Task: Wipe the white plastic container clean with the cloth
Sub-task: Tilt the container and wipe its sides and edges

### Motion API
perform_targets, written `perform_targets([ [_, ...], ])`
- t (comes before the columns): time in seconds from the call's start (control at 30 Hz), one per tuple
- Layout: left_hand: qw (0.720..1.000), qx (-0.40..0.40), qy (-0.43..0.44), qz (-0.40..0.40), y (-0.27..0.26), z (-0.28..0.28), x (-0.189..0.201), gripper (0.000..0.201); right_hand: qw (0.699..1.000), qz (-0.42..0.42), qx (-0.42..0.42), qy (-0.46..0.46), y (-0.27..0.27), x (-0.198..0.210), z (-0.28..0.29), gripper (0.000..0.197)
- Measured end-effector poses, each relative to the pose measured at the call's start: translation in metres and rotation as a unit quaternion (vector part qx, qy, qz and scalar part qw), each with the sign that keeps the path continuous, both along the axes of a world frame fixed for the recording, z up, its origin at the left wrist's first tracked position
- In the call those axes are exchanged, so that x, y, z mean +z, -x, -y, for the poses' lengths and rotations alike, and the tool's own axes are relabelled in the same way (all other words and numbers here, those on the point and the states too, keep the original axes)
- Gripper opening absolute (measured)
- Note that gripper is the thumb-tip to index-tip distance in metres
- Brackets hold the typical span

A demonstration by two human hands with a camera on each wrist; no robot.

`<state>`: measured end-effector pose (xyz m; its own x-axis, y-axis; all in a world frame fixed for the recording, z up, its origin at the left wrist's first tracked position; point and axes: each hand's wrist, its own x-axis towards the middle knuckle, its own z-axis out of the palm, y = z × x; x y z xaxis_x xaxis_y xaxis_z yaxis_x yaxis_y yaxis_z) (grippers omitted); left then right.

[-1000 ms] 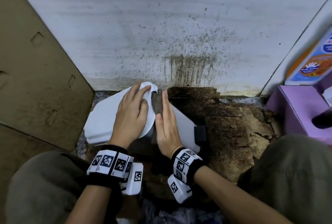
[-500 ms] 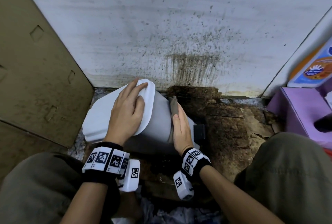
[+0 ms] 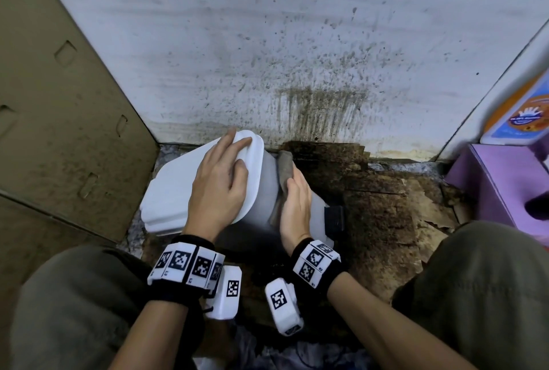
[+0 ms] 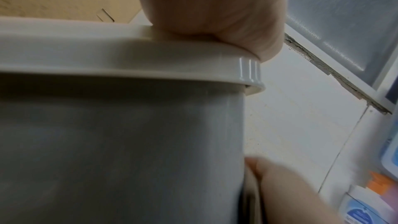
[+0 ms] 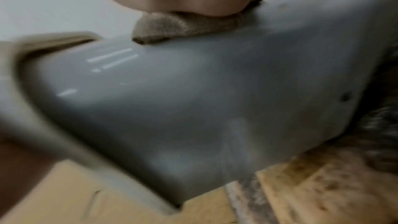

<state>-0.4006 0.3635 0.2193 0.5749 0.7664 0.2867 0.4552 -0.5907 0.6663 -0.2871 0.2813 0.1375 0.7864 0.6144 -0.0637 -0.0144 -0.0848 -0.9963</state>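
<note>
The head camera looked steeply down from above; both wrist cameras sat close against the white plastic container (image 3: pixel 269 191), which all three views shared.

Left hand (image 3: pixel 219 188) flat on container (image 3: pixel 264 191); right hand (image 3: pixel 295 209) presses cloth (image 3: pixel 284 166) (brownish).

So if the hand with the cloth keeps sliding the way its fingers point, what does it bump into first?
Probably the stained white wall. The right hand presses the brown cloth on the white plastic container, fingers aimed that way; depth is unclear.
</note>
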Motion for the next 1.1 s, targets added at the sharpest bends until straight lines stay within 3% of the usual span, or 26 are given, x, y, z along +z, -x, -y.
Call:
perform_targets([
  [0.17,1.000,-0.002,0.001,-0.009,0.001,-0.001,-0.001,0.046,0.993,0.083,0.086,-0.010,0.016,0.030,-0.005,0.055],
  [0.37,1.000,-0.004,0.007,-0.004,0.002,0.001,-0.001,0.045,0.975,0.205,0.080,0.004,0.012,0.015,0.002,0.054],
  [0.57,1.000,-0.003,0.019,0.023,0.006,-0.003,0.001,0.044,0.983,0.159,0.093,0.020,-0.014,-0.020,0.007,0.052],
  [0.77,0.999,-0.003,0.036,0.040,0.011,-0.005,0.001,0.044,0.988,0.099,0.054,0.109,-0.049,-0.059,0.028,0.047],
  [0.87,0.999,-0.007,0.028,0.036,0.010,-0.002,0.000,0.044,0.987,0.078,0.039,0.137,-0.053,-0.063,0.029,0.042],
  [1.1,0.998,0.005,0.037,0.059,0.018,-0.009,0.000,0.043,0.991,0.076,0.015,0.105,-0.043,-0.053,0.022,0.040],
])
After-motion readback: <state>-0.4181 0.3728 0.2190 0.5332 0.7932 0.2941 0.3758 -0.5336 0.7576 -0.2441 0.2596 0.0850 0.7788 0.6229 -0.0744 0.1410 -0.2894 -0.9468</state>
